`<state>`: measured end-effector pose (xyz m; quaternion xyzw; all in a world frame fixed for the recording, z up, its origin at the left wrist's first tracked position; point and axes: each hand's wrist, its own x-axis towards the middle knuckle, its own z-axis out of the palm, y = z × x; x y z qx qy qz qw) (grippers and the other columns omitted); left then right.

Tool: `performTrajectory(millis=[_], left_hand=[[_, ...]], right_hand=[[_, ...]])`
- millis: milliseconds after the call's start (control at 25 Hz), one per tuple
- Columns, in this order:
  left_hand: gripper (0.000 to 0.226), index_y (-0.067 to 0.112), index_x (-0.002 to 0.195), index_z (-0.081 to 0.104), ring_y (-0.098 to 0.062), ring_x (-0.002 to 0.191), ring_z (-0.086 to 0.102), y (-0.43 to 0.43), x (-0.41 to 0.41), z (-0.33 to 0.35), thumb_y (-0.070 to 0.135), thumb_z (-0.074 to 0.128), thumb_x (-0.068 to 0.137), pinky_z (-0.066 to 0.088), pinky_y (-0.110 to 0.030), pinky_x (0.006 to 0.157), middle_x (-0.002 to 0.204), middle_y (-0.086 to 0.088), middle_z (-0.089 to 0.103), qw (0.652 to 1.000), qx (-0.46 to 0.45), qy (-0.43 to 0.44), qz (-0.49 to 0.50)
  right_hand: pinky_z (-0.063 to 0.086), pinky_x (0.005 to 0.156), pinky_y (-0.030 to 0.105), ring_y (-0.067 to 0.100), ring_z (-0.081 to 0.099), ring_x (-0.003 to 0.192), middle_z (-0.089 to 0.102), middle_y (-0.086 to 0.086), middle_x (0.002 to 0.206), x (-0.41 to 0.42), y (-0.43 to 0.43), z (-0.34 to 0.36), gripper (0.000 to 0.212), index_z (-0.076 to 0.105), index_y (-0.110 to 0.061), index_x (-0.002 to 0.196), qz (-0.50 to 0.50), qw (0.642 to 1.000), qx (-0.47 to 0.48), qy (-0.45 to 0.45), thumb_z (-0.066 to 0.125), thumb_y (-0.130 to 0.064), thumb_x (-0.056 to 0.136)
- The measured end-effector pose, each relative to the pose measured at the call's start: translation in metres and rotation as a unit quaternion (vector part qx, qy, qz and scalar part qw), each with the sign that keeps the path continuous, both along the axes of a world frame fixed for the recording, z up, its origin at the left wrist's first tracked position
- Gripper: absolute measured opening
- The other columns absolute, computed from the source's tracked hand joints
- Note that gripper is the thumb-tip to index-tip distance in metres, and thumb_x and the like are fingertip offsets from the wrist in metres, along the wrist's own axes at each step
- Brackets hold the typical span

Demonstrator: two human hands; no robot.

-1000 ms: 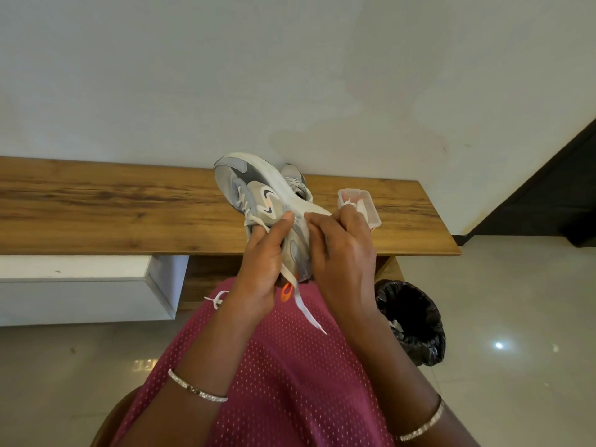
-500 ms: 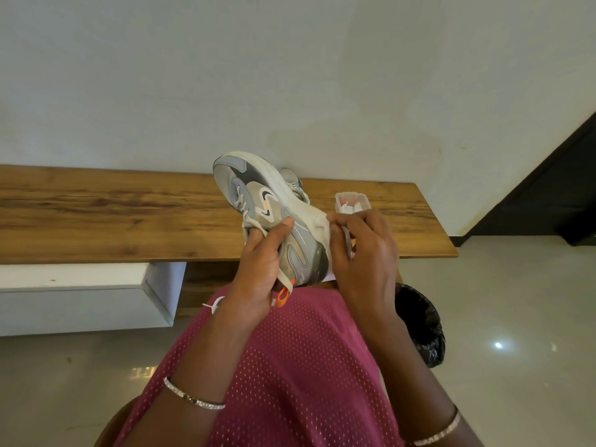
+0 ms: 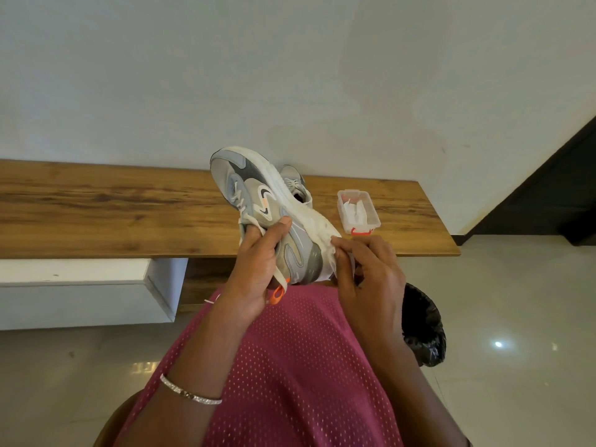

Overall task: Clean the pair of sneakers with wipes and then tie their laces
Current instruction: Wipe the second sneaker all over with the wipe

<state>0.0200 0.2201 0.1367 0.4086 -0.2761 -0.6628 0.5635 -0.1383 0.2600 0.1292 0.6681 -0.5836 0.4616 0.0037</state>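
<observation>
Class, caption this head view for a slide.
Left hand holds a grey sneaker while right hand presses a wipe against it.

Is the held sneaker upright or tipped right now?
Tipped: the left hand holds the sneaker toe up and away, sole facing the wipe in the right hand.

both forearms reach up from the lap, hands raised close together. the left hand curls round the sneaker, thumb laid across its side. the right hand, fingers bent, pinches a wipe against the heel.
</observation>
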Motion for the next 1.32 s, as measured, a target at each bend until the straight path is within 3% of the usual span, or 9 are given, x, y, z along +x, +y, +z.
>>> performTrajectory(millis=[80,240,600,840,1000,1120,1320], left_hand=[[0.044,0.026,0.139,0.052,-0.022,0.112,0.068,0.001,0.0,0.003,0.021,0.062,0.096,0.059,-0.04,0.085,0.122,-0.006,0.071,1.0,-0.002,-0.001,-0.005],[0.041,0.026,0.135,0.052,-0.021,0.112,0.069,0.006,-0.001,0.005,0.019,0.062,0.096,0.057,-0.038,0.089,0.12,-0.004,0.072,0.999,-0.021,-0.015,-0.031],[0.04,0.02,0.137,0.052,-0.018,0.099,0.074,0.007,0.001,0.005,0.011,0.057,0.098,0.061,-0.031,0.076,0.109,-0.004,0.075,1.0,-0.02,0.015,-0.002],[0.046,0.022,0.142,0.048,-0.02,0.106,0.071,0.003,0.0,0.004,0.014,0.059,0.098,0.06,-0.03,0.075,0.121,-0.007,0.07,1.0,-0.013,0.003,0.004],[0.044,0.021,0.141,0.049,-0.025,0.113,0.068,0.008,-0.002,0.004,0.016,0.058,0.098,0.059,-0.037,0.088,0.123,-0.009,0.07,0.999,-0.033,-0.023,-0.027],[0.038,0.017,0.137,0.053,-0.023,0.107,0.071,0.012,0.0,0.006,0.012,0.056,0.099,0.06,-0.035,0.086,0.116,-0.009,0.073,0.999,-0.039,-0.014,-0.021],[0.04,0.014,0.137,0.054,-0.019,0.098,0.074,0.007,0.005,0.005,0.01,0.058,0.097,0.06,-0.028,0.072,0.109,-0.006,0.074,0.999,-0.036,-0.024,0.006]], right_hand=[[0.048,0.075,0.027,0.004,0.046,0.096,0.067,-0.001,0.1,0.001,-0.012,0.008,0.016,0.074,-0.013,0.105,-0.004,1.0,0.009,0.003,0.07,-0.01,0.09],[0.042,0.078,0.024,0.016,0.059,0.094,0.071,0.002,0.1,0.009,-0.044,0.024,0.015,0.075,-0.013,0.103,0.014,0.999,0.032,0.019,0.066,-0.01,0.092],[0.053,0.077,0.025,0.009,0.06,0.094,0.07,-0.002,0.101,0.002,-0.009,0.008,0.017,0.075,-0.013,0.106,0.02,0.999,0.043,-0.002,0.071,-0.01,0.089],[0.037,0.08,0.01,0.006,0.056,0.093,0.072,-0.001,0.097,0.001,-0.004,0.006,0.017,0.076,-0.013,0.102,-0.013,0.999,0.046,-0.002,0.074,-0.009,0.086],[0.042,0.076,0.019,0.013,0.061,0.09,0.073,0.002,0.096,0.01,-0.034,0.018,0.014,0.076,-0.012,0.1,-0.009,0.999,0.039,0.001,0.069,-0.008,0.089],[0.05,0.08,0.028,0.018,0.064,0.092,0.074,0.003,0.096,0.016,-0.044,0.02,0.014,0.076,-0.011,0.101,0.012,0.999,0.051,-0.002,0.067,-0.01,0.091],[0.039,0.081,0.011,0.005,0.058,0.093,0.072,-0.001,0.099,0.006,-0.014,0.013,0.02,0.076,-0.013,0.106,0.008,0.999,0.038,-0.004,0.071,-0.007,0.088]])
